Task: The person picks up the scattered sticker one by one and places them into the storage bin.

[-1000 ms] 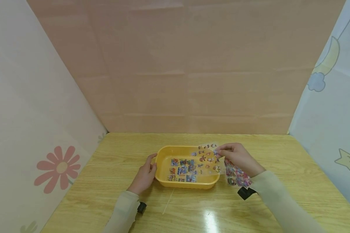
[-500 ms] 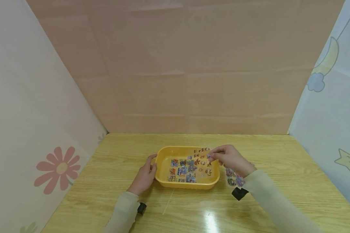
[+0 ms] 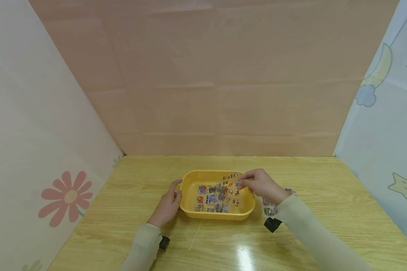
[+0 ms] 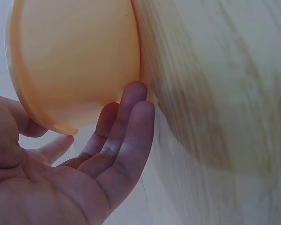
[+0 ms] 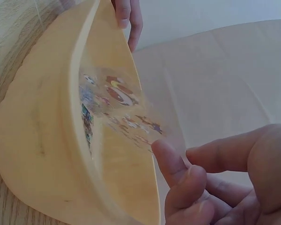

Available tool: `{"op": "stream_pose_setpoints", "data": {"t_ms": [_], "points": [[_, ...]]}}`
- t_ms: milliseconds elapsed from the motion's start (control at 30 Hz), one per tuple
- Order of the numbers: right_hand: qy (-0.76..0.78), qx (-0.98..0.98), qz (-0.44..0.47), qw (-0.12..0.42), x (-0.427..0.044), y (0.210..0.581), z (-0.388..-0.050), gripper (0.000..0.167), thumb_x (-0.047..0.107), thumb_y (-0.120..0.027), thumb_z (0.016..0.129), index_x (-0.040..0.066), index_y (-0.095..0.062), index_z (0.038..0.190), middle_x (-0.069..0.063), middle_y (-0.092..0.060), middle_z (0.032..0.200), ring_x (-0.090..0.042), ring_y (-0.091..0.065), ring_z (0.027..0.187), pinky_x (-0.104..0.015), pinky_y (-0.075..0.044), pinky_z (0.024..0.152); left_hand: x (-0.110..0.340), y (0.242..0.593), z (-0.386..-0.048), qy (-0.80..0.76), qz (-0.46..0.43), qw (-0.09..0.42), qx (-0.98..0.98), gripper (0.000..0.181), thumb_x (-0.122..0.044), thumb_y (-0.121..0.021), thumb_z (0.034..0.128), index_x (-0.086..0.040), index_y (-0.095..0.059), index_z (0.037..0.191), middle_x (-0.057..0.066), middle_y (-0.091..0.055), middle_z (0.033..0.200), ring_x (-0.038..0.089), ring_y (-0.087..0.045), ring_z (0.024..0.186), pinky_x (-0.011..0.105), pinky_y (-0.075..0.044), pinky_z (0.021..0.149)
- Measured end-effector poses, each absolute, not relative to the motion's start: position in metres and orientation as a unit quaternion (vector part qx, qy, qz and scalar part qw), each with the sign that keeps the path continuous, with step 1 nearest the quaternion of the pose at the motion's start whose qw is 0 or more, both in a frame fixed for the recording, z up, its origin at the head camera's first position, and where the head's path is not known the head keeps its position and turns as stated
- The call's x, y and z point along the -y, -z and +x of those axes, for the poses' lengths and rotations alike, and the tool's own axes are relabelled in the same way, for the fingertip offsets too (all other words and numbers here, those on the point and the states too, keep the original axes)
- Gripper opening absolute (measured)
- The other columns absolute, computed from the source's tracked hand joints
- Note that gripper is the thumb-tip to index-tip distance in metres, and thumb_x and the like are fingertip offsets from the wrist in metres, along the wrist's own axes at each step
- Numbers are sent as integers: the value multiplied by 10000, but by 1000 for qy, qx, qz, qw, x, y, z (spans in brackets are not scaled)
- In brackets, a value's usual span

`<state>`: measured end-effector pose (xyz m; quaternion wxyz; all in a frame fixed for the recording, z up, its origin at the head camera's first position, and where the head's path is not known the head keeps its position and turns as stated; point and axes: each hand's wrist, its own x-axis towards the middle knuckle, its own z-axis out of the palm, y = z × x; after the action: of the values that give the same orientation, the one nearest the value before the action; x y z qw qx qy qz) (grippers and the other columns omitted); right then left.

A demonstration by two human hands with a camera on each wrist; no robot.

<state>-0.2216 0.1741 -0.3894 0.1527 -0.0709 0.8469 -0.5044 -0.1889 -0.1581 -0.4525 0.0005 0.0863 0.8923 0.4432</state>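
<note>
A yellow plastic basin [image 3: 210,216] stands on the table in the head view. My left hand [image 3: 166,207] holds its left end; in the left wrist view the fingers [image 4: 138,133] lie against the outer wall, with the thumb by the rim. Between thumb and forefinger, my right hand [image 3: 262,186] pinches the edge of a clear sticker sheet [image 5: 126,96] printed with small cartoon figures. That sheet slants over the basin's right half. Below it, another sheet of colourful stickers [image 3: 201,199] lies on the basin's floor, partly covered.
More pink and purple sticker sheets [image 3: 269,207] lie on the table right of the basin, partly hidden by the right forearm. A thin pale strip [image 3: 195,236] is in front of the basin on the wooden table [image 3: 122,226]. Papered walls enclose the back and sides.
My right hand has moved left, carrying the clear sticker sheet from over the basin's right rim to further inside it. The left hand keeps its place on the basin.
</note>
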Motion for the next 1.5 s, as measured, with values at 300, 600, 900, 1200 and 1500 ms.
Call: {"op": "stream_pose_setpoints", "data": {"t_ms": [300, 600, 900, 1200, 1500], "points": [[493, -854, -68, 154, -166, 387, -224, 256, 109, -553, 1013, -16, -692, 1188, -74, -751, 941, -172, -493, 648, -306, -422, 577, 159, 453, -189, -443, 84, 1, -892, 439, -139, -408, 1084, -95, -352, 1517, 86, -612, 813, 146, -535, 609, 282, -467, 558], [485, -859, -64, 154, -164, 389, -227, 258, 119, -565, 1007, -18, -687, 1189, -65, -751, 922, -183, -491, 641, -304, -403, 551, 160, 455, -190, -449, 85, 6, -889, 442, -148, -408, 1086, -109, -348, 1522, 77, -609, 811, 151, -539, 610, 282, -469, 555], [475, -861, -67, 167, -166, 390, -226, 293, 139, -571, 994, -18, -675, 1220, -66, -747, 960, -163, -469, 606, -282, -328, 490, 159, 455, -189, -450, 87, 2, -889, 439, -140, -415, 1083, -102, -354, 1517, 66, -599, 798, 151, -538, 613, 278, -467, 558], [456, -870, -71, 175, -163, 390, -224, 314, 146, -567, 997, -33, -670, 1233, -65, -743, 937, -175, -502, 625, -283, -339, 503, 158, 453, -189, -451, 84, 5, -888, 440, -136, -412, 1083, -95, -352, 1517, 70, -592, 797, 152, -538, 608, 281, -474, 555], [446, -874, -70, 181, -165, 389, -223, 280, 150, -544, 1007, -17, -712, 1158, -63, -739, 903, -155, -512, 574, -256, -321, 467, 158, 452, -189, -450, 82, 4, -889, 441, -131, -412, 1081, -95, -354, 1517, 84, -596, 800, 152, -539, 616, 284, -475, 562]]}}
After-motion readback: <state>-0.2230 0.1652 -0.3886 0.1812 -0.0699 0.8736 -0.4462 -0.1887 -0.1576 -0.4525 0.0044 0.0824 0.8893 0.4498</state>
